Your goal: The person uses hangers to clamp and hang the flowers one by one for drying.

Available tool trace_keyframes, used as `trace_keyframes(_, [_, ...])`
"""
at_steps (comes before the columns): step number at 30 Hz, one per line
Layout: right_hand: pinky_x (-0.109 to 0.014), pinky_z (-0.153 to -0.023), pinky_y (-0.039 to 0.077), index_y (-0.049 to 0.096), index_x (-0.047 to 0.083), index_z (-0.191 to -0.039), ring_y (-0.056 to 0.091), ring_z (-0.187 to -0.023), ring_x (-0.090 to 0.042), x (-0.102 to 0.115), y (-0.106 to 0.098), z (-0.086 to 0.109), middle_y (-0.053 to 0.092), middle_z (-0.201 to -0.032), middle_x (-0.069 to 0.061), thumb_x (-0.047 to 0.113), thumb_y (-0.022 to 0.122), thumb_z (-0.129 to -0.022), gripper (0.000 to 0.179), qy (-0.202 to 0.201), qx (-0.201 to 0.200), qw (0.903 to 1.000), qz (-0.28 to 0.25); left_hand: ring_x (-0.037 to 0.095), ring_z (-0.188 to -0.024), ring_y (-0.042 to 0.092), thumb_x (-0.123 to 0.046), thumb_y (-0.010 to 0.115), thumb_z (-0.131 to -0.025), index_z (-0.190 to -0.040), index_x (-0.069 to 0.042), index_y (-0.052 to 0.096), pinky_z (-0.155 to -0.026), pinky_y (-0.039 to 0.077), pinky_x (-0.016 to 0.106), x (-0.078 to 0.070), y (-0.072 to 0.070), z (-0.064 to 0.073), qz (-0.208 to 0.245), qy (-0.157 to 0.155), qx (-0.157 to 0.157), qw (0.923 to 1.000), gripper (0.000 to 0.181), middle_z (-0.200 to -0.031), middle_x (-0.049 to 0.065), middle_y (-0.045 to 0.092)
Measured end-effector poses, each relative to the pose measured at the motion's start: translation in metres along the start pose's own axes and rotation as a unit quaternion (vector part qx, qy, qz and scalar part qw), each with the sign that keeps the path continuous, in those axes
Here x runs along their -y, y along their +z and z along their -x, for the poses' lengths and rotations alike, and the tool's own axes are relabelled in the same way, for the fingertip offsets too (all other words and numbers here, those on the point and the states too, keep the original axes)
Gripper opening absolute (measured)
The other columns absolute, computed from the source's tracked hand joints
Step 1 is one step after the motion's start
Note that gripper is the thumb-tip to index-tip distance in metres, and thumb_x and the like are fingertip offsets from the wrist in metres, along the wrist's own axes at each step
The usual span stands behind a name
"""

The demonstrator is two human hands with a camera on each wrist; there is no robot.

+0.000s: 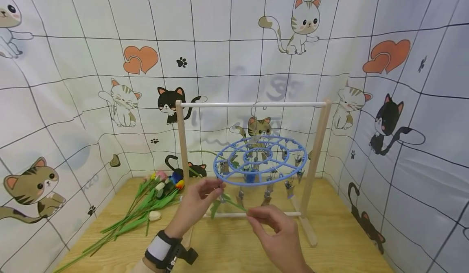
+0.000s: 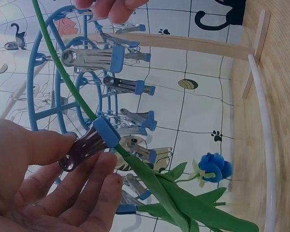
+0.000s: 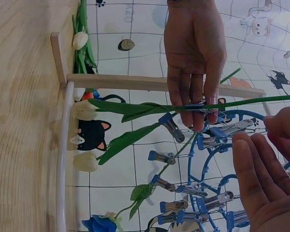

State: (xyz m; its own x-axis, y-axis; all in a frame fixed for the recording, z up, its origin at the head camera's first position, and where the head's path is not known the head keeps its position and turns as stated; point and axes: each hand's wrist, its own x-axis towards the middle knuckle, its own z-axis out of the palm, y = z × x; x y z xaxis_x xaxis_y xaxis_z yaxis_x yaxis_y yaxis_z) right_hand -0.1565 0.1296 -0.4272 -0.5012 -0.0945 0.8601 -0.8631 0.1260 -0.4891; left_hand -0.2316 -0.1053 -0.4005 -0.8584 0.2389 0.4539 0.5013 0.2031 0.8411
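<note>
While pinching a blue-tipped metal clip (image 2: 89, 145) between thumb and fingers of the left hand (image 1: 196, 204), also holding, nearest the body, the green stem (image 2: 66, 74) of a white tulip (image 3: 83, 110) between thumb and forefinger of the right hand (image 1: 278, 230), judging by the head view. Found the stem lying at the clip's mouth, just ahead of the left fingertips, with leaves and bloom pointing downward below that pinch. Cannot tell whether clamped or merely laid between the blue tips.

Judged as the step in hand: seating the stem in the clip for hanging head down. Judged as needed next: square up the stem in the mouth, ease off the left squeeze until firmly bitten, then test the hold before freeing the right pinch.

Observed just beyond the left grip: round blue hanger (image 2: 48, 112) with many more clips. Observed past and below the grip, apparently hung already: second white tulip (image 3: 86, 162) and blue flower (image 2: 215, 167). Noted farther out, framing the hanger: wooden rack (image 1: 315, 159). Noted left of the grip, well apart: flower bunch (image 1: 166, 202) on the table (image 1: 234, 252). Noted behind everything: cat-printed cloth (image 1: 212, 57).
</note>
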Motion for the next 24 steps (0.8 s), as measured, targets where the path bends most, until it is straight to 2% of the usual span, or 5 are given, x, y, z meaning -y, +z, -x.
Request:
trace_keyframes(5, [-0.036, -0.073, 0.06, 0.069, 0.006, -0.11, 0.07, -0.085, -0.026, -0.001, -0.002, 0.005, 0.07, -0.101, -0.01, -0.014, 0.072, -0.085, 0.032, 0.01, 0.008, 0.9996, 0.027, 0.026, -0.112, 0.064, -0.006, 0.064, -0.1, -0.122, -0.01, 0.066, -0.093, 0.054, 0.041, -0.005, -0.004, 0.002, -0.011, 0.009, -0.008, 0.9999, 0.023, -0.121, 0.01, 0.068])
trace_keyframes(11, [-0.037, -0.072, 0.06, 0.069, 0.013, -0.11, 0.07, -0.085, -0.024, -0.003, -0.004, 0.01, 0.07, -0.102, -0.003, -0.011, 0.073, -0.086, 0.035, 0.04, 0.017, 0.9977, 0.052, 0.025, -0.115, 0.062, -0.01, 0.063, -0.101, -0.129, -0.009, 0.064, -0.096, 0.052, 0.045, 0.004, -0.01, 0.003, -0.026, -0.005, -0.011, 0.9996, 0.028, -0.128, 0.008, 0.065])
trace_keyframes(14, [-0.037, -0.073, 0.06, 0.069, 0.016, -0.109, 0.07, -0.086, -0.022, -0.005, -0.006, 0.013, 0.07, -0.102, 0.0, -0.01, 0.074, -0.086, 0.035, 0.059, 0.02, 0.9961, 0.062, 0.024, -0.114, 0.063, -0.011, 0.063, -0.101, -0.129, -0.012, 0.064, -0.096, 0.051, 0.047, 0.017, -0.014, 0.004, -0.024, -0.01, -0.013, 0.9996, 0.028, -0.128, 0.009, 0.065])
trace_keyframes(18, [-0.035, -0.074, 0.06, 0.07, 0.019, -0.108, 0.07, -0.088, -0.019, -0.008, -0.009, 0.019, 0.069, -0.101, 0.003, -0.008, 0.075, -0.086, 0.035, 0.083, 0.025, 0.9931, 0.079, 0.018, -0.111, 0.064, -0.016, 0.063, -0.102, -0.126, -0.019, 0.066, -0.093, 0.053, 0.041, 0.041, -0.024, 0.007, -0.036, -0.021, -0.013, 0.999, 0.024, -0.123, 0.004, 0.067])
trace_keyframes(24, [-0.032, -0.074, 0.06, 0.07, 0.021, -0.108, 0.069, -0.088, -0.017, -0.012, -0.014, 0.025, 0.069, -0.099, 0.006, -0.006, 0.076, -0.086, 0.035, 0.106, 0.035, 0.9888, 0.099, 0.011, -0.102, 0.067, -0.023, 0.064, -0.102, -0.118, -0.028, 0.069, -0.088, 0.055, 0.036, 0.067, -0.046, 0.021, -0.091, -0.045, -0.017, 0.9946, 0.018, -0.115, -0.006, 0.07])
